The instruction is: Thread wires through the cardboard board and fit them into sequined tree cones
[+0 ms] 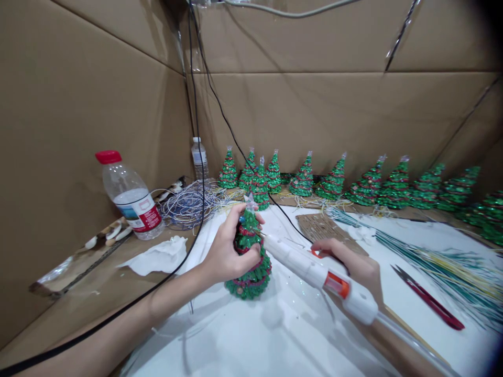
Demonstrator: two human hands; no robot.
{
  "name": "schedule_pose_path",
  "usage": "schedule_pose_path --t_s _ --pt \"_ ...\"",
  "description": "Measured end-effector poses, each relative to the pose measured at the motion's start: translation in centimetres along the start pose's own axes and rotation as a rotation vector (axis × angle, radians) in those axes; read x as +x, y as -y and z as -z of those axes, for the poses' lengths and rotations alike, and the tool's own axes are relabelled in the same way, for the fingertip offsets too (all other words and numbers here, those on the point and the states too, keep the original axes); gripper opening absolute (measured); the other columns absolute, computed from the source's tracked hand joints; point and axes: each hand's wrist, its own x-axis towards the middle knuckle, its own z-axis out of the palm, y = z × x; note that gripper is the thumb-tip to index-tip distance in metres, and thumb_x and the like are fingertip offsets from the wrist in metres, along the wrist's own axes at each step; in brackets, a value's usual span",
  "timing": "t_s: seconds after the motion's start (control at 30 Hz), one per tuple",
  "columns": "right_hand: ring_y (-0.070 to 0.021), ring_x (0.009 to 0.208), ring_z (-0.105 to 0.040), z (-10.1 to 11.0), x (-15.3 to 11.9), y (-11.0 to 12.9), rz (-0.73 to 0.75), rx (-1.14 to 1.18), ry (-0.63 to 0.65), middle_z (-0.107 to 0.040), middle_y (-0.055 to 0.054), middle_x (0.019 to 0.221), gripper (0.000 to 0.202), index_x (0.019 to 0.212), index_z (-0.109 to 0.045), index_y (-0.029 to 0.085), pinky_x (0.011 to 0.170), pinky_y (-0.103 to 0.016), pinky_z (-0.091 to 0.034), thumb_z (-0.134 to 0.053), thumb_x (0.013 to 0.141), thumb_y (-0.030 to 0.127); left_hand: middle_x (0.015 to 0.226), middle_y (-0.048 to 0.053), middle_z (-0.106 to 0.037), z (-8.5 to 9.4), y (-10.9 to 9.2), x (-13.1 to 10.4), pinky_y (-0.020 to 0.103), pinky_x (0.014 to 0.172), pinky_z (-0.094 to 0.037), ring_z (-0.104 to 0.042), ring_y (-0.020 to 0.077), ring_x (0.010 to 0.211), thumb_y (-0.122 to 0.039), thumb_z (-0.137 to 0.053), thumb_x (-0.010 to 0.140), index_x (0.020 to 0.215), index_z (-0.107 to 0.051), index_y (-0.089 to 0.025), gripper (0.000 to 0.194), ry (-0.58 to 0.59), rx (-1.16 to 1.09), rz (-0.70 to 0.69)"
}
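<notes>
My left hand (230,246) is wrapped around the upper part of a small green Christmas tree (251,280) with red garland and a pale star (250,202) on top. The tree stands upright on the white work surface (220,335). My right hand (359,267) grips a white and orange hot glue gun (298,259). Its nozzle points left and is at the tree's upper side, close to my left fingers; whether it touches cannot be made out. A glue stick (408,337) sticks out of the gun's rear.
Behind, a row of similar trees (302,178) lines the cardboard wall. At left are a red-capped bottle (133,199), tangled wire (188,207) and crumpled tissue (159,256). Red thread snips (430,298) and green wires (412,256) lie right. A black cable (202,157) hangs across the left.
</notes>
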Motion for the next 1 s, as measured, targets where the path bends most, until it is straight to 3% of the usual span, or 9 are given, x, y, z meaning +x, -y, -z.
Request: schedule_pose_path --t_s 0.8,1.0 --pt "-0.0135 0.048 -0.056 -0.04 -0.09 -0.05 -0.018 -0.002 -0.006 -0.066 0.001 0.063 0.015 0.081 -0.064 0.022 0.051 -0.024 -0.038 -0.056 0.076 0.034 0.110 0.005 -0.058 0.04 0.04 -0.04 0.031 0.086 -0.049 -0.061 0.0181 0.091 -0.010 -0.061 0.073 0.124 -0.037 -0.026 0.058 -0.001 0.039 -0.013" --pt "-0.0144 0.050 -0.057 0.02 -0.13 -0.02 -0.037 0.002 -0.006 -0.066 0.001 0.063 0.016 0.081 -0.065 0.022 0.053 -0.025 -0.037 -0.057 0.076 0.035 0.107 0.003 -0.058 0.06 -0.14 0.11 0.031 0.085 -0.048 -0.061 0.0149 0.080 -0.009 -0.060 0.071 0.119 -0.038 -0.025 0.055 0.001 0.056 -0.028"
